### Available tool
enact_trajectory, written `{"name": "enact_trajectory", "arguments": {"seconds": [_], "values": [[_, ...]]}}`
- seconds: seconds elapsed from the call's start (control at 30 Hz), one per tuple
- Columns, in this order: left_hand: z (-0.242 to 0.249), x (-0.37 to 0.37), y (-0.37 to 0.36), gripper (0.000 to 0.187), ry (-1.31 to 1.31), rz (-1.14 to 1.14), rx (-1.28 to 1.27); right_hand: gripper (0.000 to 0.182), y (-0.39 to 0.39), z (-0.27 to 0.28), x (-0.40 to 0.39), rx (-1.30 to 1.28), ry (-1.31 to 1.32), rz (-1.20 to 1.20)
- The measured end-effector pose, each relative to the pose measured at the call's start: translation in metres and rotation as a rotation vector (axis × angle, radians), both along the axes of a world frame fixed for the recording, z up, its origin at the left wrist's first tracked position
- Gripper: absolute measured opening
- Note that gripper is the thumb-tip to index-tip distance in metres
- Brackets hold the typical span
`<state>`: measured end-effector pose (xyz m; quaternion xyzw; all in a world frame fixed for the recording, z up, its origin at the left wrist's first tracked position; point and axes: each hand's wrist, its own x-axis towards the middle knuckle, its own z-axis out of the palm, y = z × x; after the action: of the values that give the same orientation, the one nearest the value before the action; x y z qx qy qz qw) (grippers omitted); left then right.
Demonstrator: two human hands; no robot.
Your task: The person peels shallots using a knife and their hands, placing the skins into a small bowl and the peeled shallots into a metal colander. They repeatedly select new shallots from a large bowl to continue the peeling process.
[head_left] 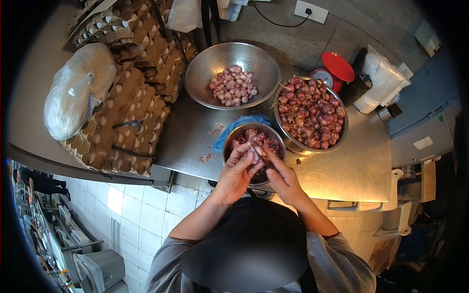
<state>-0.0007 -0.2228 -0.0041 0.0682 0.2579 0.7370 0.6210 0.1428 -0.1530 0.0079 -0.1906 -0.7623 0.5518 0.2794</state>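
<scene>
Above a small steel bowl [227, 159] of papery reddish skins, my left hand [234, 173] pinches a pale, partly peeled shallot [257, 150]. My right hand [285, 179] is closed close against the same shallot, index finger stretched along its side; whether it also grips a small blade is hidden. Behind the bowl, a large steel colander [200, 80] contains peeled pinkish shallots [234, 87]. To the right, a deep steel bowl [346, 128] is heaped with unpeeled red shallots [312, 112]. A blue cloth [222, 139] lies tucked beside the small bowl.
Stacked egg trays [122, 117] with a filled plastic bag [73, 93] on them stand at left. A red kitchen scale [337, 68] and a white plastic package [378, 80] sit at the back right. Skin scraps dot the steel table [190, 141].
</scene>
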Motion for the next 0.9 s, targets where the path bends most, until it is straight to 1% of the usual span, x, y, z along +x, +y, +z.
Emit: {"name": "enact_trajectory", "arguments": {"seconds": [0.07, 0.2, 0.3, 0.5, 0.6, 0.67, 0.77, 0.87, 0.9], "values": [[-0.006, -0.001, 0.0, 0.013, 0.017, -0.018, 0.005, 0.047, -0.002, -0.001, -0.001, 0.073, -0.02, -0.037], [-0.001, 0.001, 0.001, 0.011, 0.035, 0.004, -0.034, 0.047, 0.0, -0.001, 0.0, 0.256, -0.075, -0.096], [0.001, 0.0, 0.0, 0.009, 0.048, 0.008, -0.041, 0.046, 0.001, -0.002, 0.001, 0.307, -0.087, -0.103], [-0.006, -0.002, -0.003, 0.009, 0.02, 0.012, -0.048, 0.045, 0.003, 0.004, 0.004, 0.297, -0.222, -0.065], [-0.016, -0.004, -0.002, 0.01, -0.017, 0.006, -0.041, 0.044, 0.006, -0.006, 0.001, 0.371, -0.086, -0.098], [-0.016, -0.005, -0.003, 0.012, -0.017, 0.004, -0.043, 0.043, 0.005, -0.002, 0.002, 0.342, -0.098, -0.095], [0.0, -0.002, -0.002, 0.013, 0.004, 0.027, -0.098, 0.041, 0.001, 0.002, 0.001, 0.315, -0.115, -0.108], [-0.007, -0.003, -0.004, 0.016, 0.034, 0.0, -0.052, 0.04, 0.003, -0.003, 0.002, 0.32, -0.113, -0.126], [-0.006, -0.003, -0.004, 0.018, 0.048, -0.02, -0.071, 0.04, 0.006, -0.006, 0.002, 0.324, -0.109, -0.131]]}}
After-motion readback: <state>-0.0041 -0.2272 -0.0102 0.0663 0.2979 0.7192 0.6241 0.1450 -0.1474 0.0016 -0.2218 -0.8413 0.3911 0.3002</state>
